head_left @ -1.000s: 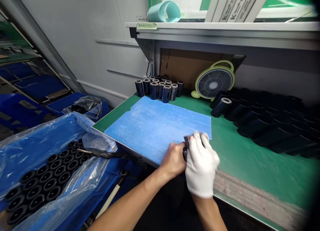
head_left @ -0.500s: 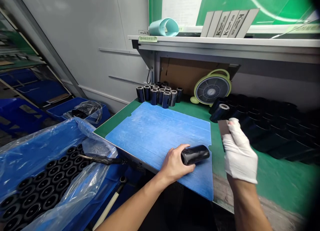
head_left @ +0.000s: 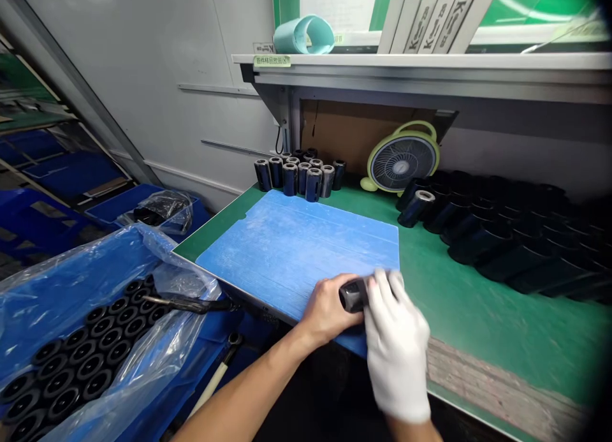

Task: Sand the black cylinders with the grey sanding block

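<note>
My bare left hand [head_left: 324, 307] is closed around one end of a black cylinder [head_left: 350, 296], which lies on its side over the near part of a blue board [head_left: 296, 244]. On the cylinder's other end rests my right hand [head_left: 398, 343], in a white glove with some fingertips bare. Pressed between that hand and the cylinder is a dark, sandpaper-like sheet [head_left: 364, 292], mostly covered by the glove. The glove's fingers are smeared by motion.
Several upright black cylinders [head_left: 313, 184] stand behind the board. A dense group of dark cylinders [head_left: 482, 241] fills the right side, near a green fan [head_left: 401, 164]. At left, a plastic-lined blue bin [head_left: 157, 257] holds black rings; a tool handle [head_left: 176, 303] juts over it.
My right hand has moved left with the dark sheet from beside the board onto the cylinder. My left hand still grips the cylinder. The whole view has shifted slightly.
</note>
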`<state>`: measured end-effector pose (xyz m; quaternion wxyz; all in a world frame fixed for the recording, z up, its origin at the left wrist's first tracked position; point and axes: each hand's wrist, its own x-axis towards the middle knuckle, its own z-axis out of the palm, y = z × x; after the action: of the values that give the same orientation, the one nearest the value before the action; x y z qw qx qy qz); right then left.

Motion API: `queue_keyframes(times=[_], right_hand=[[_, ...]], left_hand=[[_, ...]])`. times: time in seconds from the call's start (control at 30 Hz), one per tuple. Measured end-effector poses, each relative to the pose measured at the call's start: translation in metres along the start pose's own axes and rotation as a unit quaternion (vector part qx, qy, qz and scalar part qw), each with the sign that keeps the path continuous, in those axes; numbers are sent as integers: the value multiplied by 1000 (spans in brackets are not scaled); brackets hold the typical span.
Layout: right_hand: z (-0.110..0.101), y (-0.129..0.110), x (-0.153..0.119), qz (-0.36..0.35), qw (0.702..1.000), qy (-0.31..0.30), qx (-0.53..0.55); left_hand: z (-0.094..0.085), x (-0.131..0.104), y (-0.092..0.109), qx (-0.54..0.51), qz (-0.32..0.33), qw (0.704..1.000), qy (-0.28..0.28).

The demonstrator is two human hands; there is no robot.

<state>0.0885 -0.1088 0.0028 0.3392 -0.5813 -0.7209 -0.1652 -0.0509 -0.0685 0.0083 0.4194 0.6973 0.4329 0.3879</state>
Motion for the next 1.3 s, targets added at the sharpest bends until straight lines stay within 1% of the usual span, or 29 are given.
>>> queue_keyframes(times=[0.07, 0.13, 0.2, 0.33, 0.43, 0.5, 0.57, 0.63, 0.7, 0.77, 0.8, 0.87, 0.93, 1.0, 1.07, 1.17, 1.23, 1.3], right_hand=[[-3, -3, -3, -3, 1000, 10, -4], [-3, -7, -2, 12, 1000, 17, -1], [-2, -10, -1, 26, 1000, -6, 11], [0, -7, -7, -30, 1000, 7, 7], [2, -4, -6, -15, 999, 28, 8], [2, -3, -5, 2, 1000, 18, 16], [2, -4, -6, -28, 999, 30, 7], [0, -5, -7, -40, 999, 29, 2], [0, -5, -4, -21, 999, 32, 3], [1, -4, -1, 15, 1000, 15, 14], [2, -3, -1, 16, 1000, 14, 14], [3, -2, -5, -16, 1000, 26, 1], [4, 0, -8, -27, 999, 34, -12], [3, -2, -6, 11, 1000, 21, -17], [1, -6, -3, 42, 999, 3, -15], [-2, -11, -2, 0, 1000, 15, 0], [1, -7, 7, 6, 999, 19, 38], [5, 8, 28, 70, 991, 11, 109]], left_hand=[[0, 0, 1, 21, 11, 1000, -6], [0, 0, 1, 41, 10, 999, -14], [0, 0, 2, 42, 2, 999, -19], [-1, 1, 1, 25, 10, 999, -19], [0, 1, 0, 35, 18, 999, -18], [0, 0, 1, 31, 16, 999, -13], [0, 0, 1, 19, 20, 1000, -10], [0, 0, 1, 15, 31, 999, -13], [1, 0, 1, 21, 28, 999, -13], [0, 0, 0, 24, 12, 1000, -11], [0, 1, -1, 21, 5, 1000, -10], [0, 1, -1, 14, 6, 1000, -14], [0, 1, -1, 16, 19, 999, -26], [0, 1, -1, 21, 20, 999, -27], [0, 1, -1, 18, 8, 1000, -20], [1, 0, -3, 21, 11, 999, -23], [2, 0, -4, 37, 16, 998, -37], [1, 0, -4, 51, 3, 998, -39]])
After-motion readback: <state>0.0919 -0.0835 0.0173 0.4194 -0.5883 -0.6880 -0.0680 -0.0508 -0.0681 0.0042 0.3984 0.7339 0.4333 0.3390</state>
